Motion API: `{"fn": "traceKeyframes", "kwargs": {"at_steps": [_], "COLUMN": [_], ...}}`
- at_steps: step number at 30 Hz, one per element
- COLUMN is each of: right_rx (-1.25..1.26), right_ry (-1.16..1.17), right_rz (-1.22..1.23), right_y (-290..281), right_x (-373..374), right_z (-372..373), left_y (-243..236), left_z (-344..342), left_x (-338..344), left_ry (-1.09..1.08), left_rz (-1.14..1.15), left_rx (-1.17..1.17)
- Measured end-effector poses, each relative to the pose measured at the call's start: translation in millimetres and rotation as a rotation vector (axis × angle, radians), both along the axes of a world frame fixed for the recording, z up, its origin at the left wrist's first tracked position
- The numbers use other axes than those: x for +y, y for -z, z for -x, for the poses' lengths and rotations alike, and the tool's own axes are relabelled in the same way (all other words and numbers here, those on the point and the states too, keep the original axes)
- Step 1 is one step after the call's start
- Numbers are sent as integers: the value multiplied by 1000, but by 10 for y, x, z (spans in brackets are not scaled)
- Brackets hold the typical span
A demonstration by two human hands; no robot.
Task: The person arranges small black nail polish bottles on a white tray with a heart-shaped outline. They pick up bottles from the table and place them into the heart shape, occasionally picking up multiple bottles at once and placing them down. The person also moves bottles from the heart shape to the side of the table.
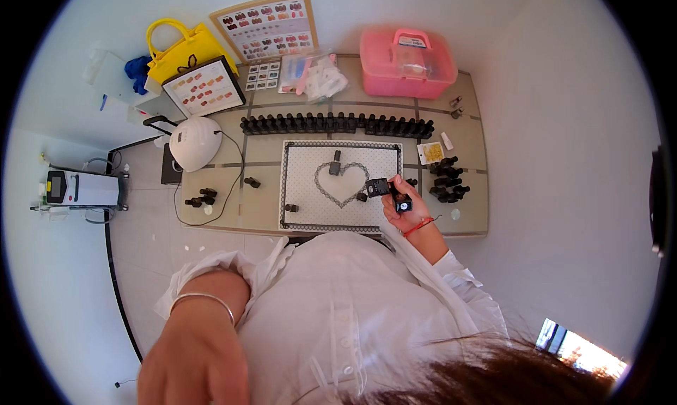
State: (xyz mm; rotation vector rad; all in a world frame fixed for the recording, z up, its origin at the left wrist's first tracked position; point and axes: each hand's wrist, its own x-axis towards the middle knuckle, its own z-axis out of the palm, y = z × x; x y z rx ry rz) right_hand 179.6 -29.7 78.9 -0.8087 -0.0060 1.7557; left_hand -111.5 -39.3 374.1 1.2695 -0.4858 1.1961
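Note:
My right hand point(410, 211) is closed around black nail polish bottles over the right part of a white mat point(300, 179). One bottle point(379, 187) points out to the left, and another bottle point(403, 204) shows its round end below it. A single black bottle point(335, 163) lies inside the mat's heart pattern. Smaller black bottles lie near the mat's lower left and just under my right hand. Raised close at the lower left is my left hand point(192, 363), its back showing and its fingertips cut off by the frame edge.
A long row of black bottles point(338, 123) stands behind the mat, with a bottle cluster point(449, 179) at right and others at left. A white nail lamp point(195, 144) with a cord, colour charts point(204, 89), a pink case point(409, 70) and a yellow bag point(187, 49) surround them.

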Motion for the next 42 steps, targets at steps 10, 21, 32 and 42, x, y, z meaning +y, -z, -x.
{"fn": "traceKeyframes", "kwargs": {"at_steps": [10, 21, 32, 42], "right_rx": [3, -21, -473, -1658], "right_ry": [-39, 101, 447, -44], "right_rz": [-24, -11, 100, 85], "right_y": [42, 49, 123, 86], "right_x": [52, -31, -80, -321], "right_z": [37, -86, -820, -1401], "left_y": [311, 431, 512, 545], "left_z": [-161, -447, -471, -744], "left_x": [378, 368, 136, -9], "left_ry": [335, 218, -27, -140], "left_rz": [-187, -148, -495, -673], "left_rx": [135, 591, 530, 483]}}
